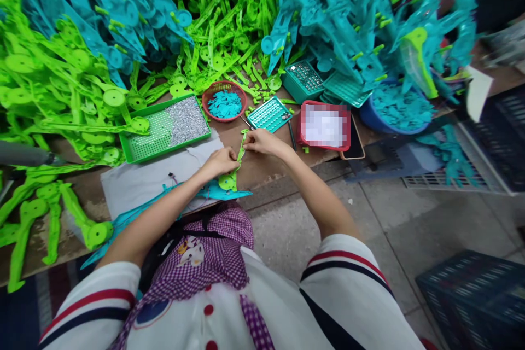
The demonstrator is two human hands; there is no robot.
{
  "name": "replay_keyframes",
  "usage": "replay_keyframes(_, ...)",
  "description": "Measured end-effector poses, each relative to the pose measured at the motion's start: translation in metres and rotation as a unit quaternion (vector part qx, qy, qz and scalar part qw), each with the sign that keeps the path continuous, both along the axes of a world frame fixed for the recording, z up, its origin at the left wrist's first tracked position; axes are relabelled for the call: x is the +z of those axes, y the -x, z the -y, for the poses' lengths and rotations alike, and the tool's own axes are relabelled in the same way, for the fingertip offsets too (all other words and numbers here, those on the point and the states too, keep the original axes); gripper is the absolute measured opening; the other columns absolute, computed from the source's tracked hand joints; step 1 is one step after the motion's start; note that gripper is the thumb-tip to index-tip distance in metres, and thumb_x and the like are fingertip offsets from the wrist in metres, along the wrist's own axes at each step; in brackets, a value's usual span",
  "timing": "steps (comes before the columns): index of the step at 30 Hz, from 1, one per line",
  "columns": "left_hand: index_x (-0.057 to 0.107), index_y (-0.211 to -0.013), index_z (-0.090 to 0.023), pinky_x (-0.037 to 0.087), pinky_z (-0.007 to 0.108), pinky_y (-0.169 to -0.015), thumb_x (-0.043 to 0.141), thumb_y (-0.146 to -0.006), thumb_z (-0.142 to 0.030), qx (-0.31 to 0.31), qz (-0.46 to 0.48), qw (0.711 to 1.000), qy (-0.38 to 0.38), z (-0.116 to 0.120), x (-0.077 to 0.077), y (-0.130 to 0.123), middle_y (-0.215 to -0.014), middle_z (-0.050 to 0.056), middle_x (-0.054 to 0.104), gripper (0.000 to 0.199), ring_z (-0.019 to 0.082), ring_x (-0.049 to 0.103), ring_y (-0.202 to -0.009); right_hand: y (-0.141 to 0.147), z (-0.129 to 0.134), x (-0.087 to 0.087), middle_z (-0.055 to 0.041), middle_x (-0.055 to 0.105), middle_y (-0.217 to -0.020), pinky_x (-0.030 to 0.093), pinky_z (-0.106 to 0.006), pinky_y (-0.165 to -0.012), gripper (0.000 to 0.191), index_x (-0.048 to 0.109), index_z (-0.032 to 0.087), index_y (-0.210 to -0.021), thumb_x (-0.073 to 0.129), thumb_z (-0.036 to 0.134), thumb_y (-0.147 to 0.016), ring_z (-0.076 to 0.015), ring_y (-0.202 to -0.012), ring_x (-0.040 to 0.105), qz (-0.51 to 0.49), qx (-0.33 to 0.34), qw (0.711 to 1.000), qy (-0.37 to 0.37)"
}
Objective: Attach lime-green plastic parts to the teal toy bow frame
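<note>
My left hand and my right hand meet over the bench's front part. Between them is a slim lime-green plastic piece with a rounded lower end, and the fingers of each hand pinch it, left lower down and right near its upper end. Beneath my left forearm lies a long blue plastic part, its pointed tip at the bench edge. Small details at my fingertips are hidden. Just beyond my right hand lies a teal tray with rows of slots.
A green tray holds many small metal pieces. Blue bits fill a red basket and a blue bowl. A red container stands right, beside a phone. Lime-green parts and blue parts pile high behind.
</note>
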State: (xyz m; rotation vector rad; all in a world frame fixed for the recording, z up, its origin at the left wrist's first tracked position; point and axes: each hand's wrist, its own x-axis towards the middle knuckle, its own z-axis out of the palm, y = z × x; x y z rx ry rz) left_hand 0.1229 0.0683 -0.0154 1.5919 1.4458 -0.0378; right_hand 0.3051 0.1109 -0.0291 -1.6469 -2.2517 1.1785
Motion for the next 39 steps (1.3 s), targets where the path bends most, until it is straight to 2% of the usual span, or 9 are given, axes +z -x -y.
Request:
replay_keyframes(4,0.062,-0.084,-0.018,0.041,0.023,-0.056,0.062,-0.071,-0.018,0.015,0.012,1.0,-0.011,0.004,-0.005,0.001,-0.058,-0.004,0.061,0.013,0.014,0.057,-0.056,-0.003,0.025,-0.006,-0.0041,0.069,-0.083,0.042,-0.025,-0.071,0.013,0.072,0.015,-0.089,0.062,0.019,-0.081,-0.0153,-0.076,0.059,-0.062,-0.051,0.995,-0.066)
replay_keyframes(6,0.062,-0.083,-0.018,0.042,0.023,-0.057,0.063,-0.071,-0.018,0.017,0.02,0.999,-0.019,0.004,-0.008,0.002,-0.06,-0.004,0.063,0.012,0.014,0.058,-0.058,0.0,0.047,-0.011,-0.0061,0.068,-0.089,0.044,-0.028,-0.075,0.018,0.072,0.017,-0.096,0.06,0.022,-0.084,-0.0175,-0.081,0.059,-0.075,-0.116,0.984,-0.113)
replay_keyframes(10,0.063,-0.084,-0.019,0.044,0.023,-0.06,0.064,-0.071,-0.019,0.014,0.032,0.999,-0.026,0.005,-0.01,0.005,-0.065,-0.003,0.066,0.014,0.015,0.061,-0.063,0.016,0.09,-0.028,-0.0086,0.064,-0.095,0.048,-0.033,-0.083,0.02,0.073,0.019,-0.091,0.056,0.03,-0.087,-0.0213,-0.09,0.06,-0.079,-0.269,0.947,-0.157)
replay_keyframes(13,0.063,-0.085,-0.019,0.044,0.023,-0.06,0.064,-0.071,-0.02,0.01,0.039,0.999,-0.032,0.005,-0.011,0.006,-0.067,-0.003,0.067,0.014,0.015,0.061,-0.064,0.03,0.102,-0.038,-0.0096,0.063,-0.101,0.046,-0.036,-0.092,0.023,0.075,0.02,-0.092,0.057,0.033,-0.087,-0.0234,-0.1,0.059,-0.091,-0.309,0.931,-0.172)
replay_keyframes(19,0.061,-0.09,-0.02,0.043,0.023,-0.059,0.064,-0.072,-0.019,0.01,0.055,0.997,-0.043,0.006,-0.011,0.008,-0.065,-0.004,0.064,0.019,0.014,0.061,-0.064,0.035,0.096,-0.042,-0.0082,0.064,-0.1,0.047,-0.037,-0.093,0.022,0.076,0.023,-0.092,0.058,0.034,-0.086,-0.0235,-0.1,0.06,-0.101,-0.325,0.924,-0.172)
replay_keyframes(24,0.061,-0.094,-0.019,0.042,0.023,-0.059,0.064,-0.072,-0.018,0.008,0.062,0.997,-0.042,0.005,-0.01,0.009,-0.062,-0.005,0.062,0.022,0.014,0.06,-0.062,0.038,0.097,-0.043,-0.01,0.062,-0.107,0.049,-0.036,-0.091,0.025,0.075,0.021,-0.096,0.056,0.034,-0.086,-0.0222,-0.097,0.062,-0.1,-0.386,0.897,-0.191)
replay_keyframes(31,0.057,-0.123,-0.021,0.043,0.025,-0.063,0.062,-0.075,-0.021,-0.008,0.096,0.993,-0.063,0.006,-0.016,0.012,-0.07,-0.004,0.066,0.048,0.016,0.062,-0.065,0.04,0.098,-0.04,-0.0085,0.066,-0.103,0.045,-0.039,-0.093,0.025,0.076,0.024,-0.097,0.056,0.036,-0.088,-0.0246,-0.103,0.062,-0.06,-0.332,0.921,-0.196)
replay_keyframes(39,0.059,-0.125,-0.022,0.044,0.025,-0.064,0.062,-0.075,-0.022,-0.016,0.098,0.992,-0.072,0.006,-0.019,0.013,-0.072,-0.003,0.068,0.051,0.017,0.064,-0.069,0.038,0.101,-0.039,-0.0069,0.067,-0.105,0.044,-0.039,-0.092,0.023,0.075,0.027,-0.099,0.057,0.034,-0.088,-0.0242,-0.103,0.062,-0.049,-0.312,0.928,-0.196)
